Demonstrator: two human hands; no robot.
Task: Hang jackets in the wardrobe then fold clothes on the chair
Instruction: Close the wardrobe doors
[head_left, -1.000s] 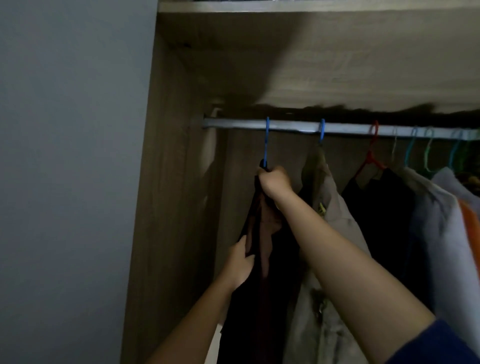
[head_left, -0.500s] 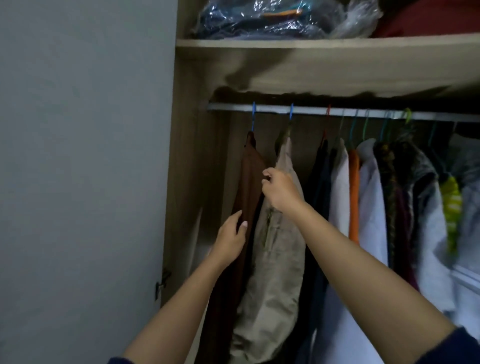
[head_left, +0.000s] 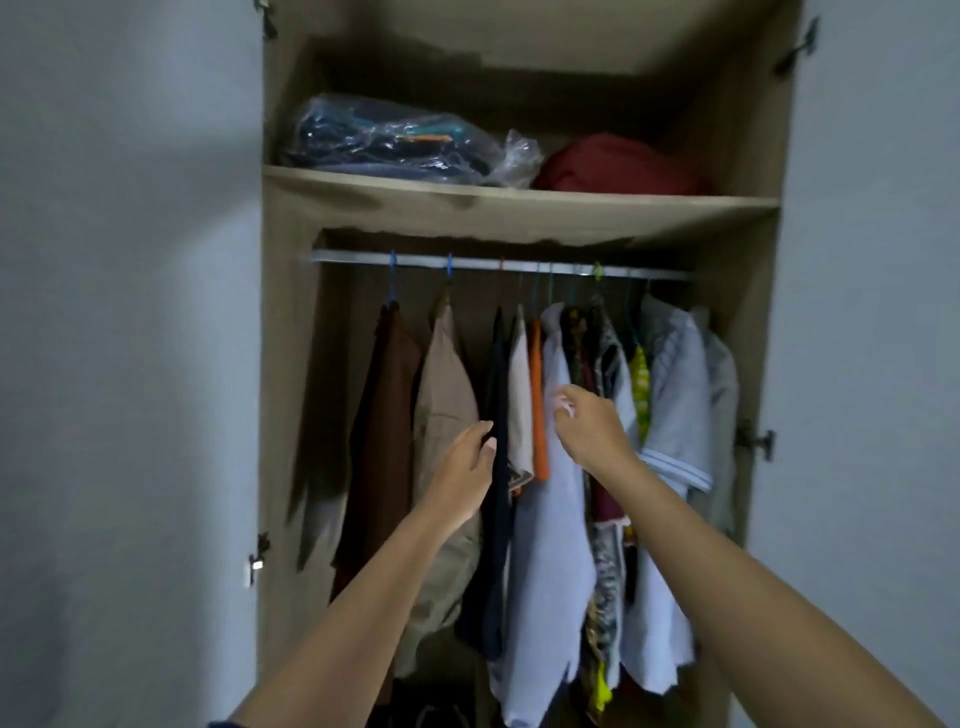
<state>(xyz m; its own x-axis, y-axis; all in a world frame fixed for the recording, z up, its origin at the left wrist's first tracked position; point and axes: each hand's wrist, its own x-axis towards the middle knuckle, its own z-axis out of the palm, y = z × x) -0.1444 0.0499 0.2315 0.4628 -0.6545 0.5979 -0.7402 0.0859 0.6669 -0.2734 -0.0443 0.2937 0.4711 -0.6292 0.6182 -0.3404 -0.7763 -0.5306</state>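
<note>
Open wardrobe (head_left: 270, 364), seen from the front, filling the centre of the frame. Two jackets hang at the left end of the metal rail (head_left: 519, 266), each on a blue hanger: a brown jacket (head_left: 387, 415) on the hanger (head_left: 393, 283) farthest left, and a beige jacket (head_left: 447, 395) just to its right. Both have the long axis vertical, collar up at the hook and hem down, and both are turned edge-on to the viewer. To their right come a dark garment (head_left: 498, 374), an orange garment (head_left: 537, 395), a pale blue shirt (head_left: 550, 545) and further closely packed shirts. Any print on the clothing is too blurred to read. The left hand (head_left: 465, 478) is raised at centre frame in front of the beige jacket and dark garment, fingers loosely extended and holding nothing. The right hand (head_left: 587, 431), slightly blurred, is in front of the pale blue shirt with fingers loosely curled and nothing in its grasp; contact with the cloth cannot be judged. On the shelf (head_left: 467, 195) above the rail lie a clear plastic bag of clothes (head_left: 384, 140) and a red bundle (head_left: 613, 166).
</note>
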